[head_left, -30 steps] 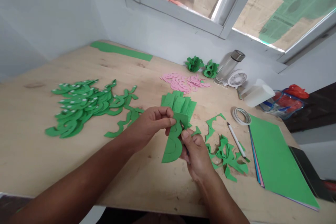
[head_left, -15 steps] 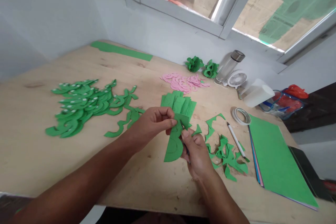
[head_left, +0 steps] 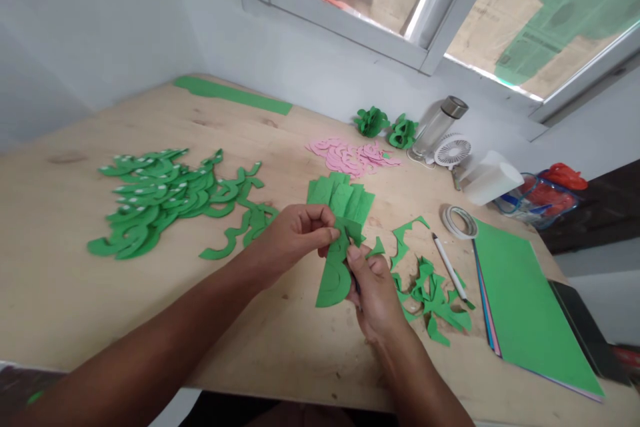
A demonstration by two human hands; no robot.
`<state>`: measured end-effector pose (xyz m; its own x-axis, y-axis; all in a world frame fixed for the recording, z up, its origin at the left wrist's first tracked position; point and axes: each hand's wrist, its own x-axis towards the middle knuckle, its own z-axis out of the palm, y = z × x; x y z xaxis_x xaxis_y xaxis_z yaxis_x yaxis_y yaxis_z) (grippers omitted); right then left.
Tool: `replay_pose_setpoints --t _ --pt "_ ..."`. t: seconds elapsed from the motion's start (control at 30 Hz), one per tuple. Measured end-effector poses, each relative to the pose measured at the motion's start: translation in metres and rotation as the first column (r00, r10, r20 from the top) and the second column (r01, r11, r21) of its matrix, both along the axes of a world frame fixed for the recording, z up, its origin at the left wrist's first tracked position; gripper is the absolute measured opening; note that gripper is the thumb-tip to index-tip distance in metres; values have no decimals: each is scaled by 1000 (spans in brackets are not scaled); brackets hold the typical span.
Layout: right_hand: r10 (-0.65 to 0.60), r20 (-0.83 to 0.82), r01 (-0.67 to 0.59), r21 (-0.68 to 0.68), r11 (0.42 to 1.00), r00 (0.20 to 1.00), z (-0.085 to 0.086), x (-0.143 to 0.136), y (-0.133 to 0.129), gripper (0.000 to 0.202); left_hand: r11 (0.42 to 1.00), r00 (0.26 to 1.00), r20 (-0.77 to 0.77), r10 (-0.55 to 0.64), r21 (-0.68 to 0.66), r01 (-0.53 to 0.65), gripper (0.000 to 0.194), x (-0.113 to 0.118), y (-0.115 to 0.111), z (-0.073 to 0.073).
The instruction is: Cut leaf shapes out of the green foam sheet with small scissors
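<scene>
A green paper piece (head_left: 334, 281) with a scalloped edge and a curved line drawn on it hangs from my left hand (head_left: 310, 230), pinched at its upper part between thumb and fingers. My right hand (head_left: 371, 280) is closed around dark scissors (head_left: 349, 235), whose blade tip lies against the upper part of the paper; the handles are mostly hidden by my fingers. Just beyond both hands lies a stack of folded green paper (head_left: 343, 195) on the wooden table (head_left: 270, 353).
Left: a pile of green curved cutouts (head_left: 150, 203). Behind: pink cutouts (head_left: 350, 157), a bottle (head_left: 440, 123), a small fan (head_left: 452, 149). Right: green scraps (head_left: 435, 297), a white pen (head_left: 450, 268), a tape roll (head_left: 459, 221), green sheets (head_left: 535, 307).
The scissors' blade tip now shows over the upper part of the paper. The paper has shifted slightly to the right; both hands have barely moved.
</scene>
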<state>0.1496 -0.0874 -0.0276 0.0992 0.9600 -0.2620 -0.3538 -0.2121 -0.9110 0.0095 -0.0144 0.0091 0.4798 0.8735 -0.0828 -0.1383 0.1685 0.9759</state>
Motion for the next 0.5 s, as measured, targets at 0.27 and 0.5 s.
replay_pose_setpoints --t 0.27,0.5 --pt "-15 -27 15 -7 1000 1000 2 0 -1 67 1000 1000 8 1 -9 -1 18 1 1 -2" --pt "-22 -32 21 -31 999 999 6 -1 0 68 1000 1000 -9 1 -21 -1 18 1 0 -1"
